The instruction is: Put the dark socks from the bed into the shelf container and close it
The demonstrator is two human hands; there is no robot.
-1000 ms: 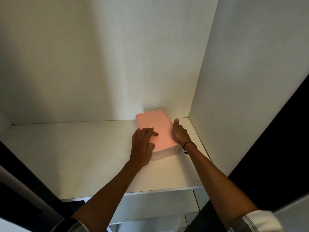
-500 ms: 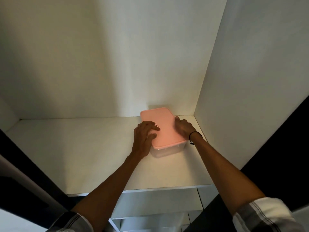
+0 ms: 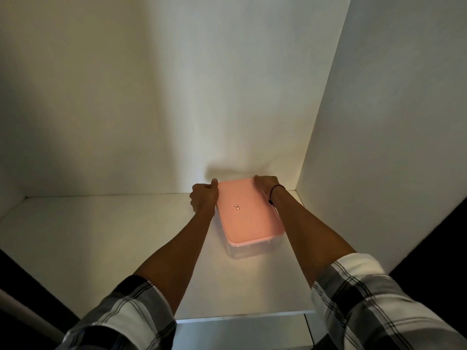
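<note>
Hands grip the lidded container on the white shelf (image 3: 101,236).
Left hand (image 3: 204,197) and right hand (image 3: 267,185) clasp the far corners of the container (image 3: 249,245), pink lid (image 3: 246,213) on, near the shelf's right wall.

A deep white laminate shelf board (image 3: 101,248) fills the lower middle of the view, inside a white cabinet. A plain white back panel (image 3: 151,97) rises behind it, lit brightest near the centre and fading to grey shadow at the left. A white side panel (image 3: 391,109) closes the right. Below the shelf's front edge, a lower white compartment (image 3: 240,334) shows. Dark areas flank both lower corners.
</note>
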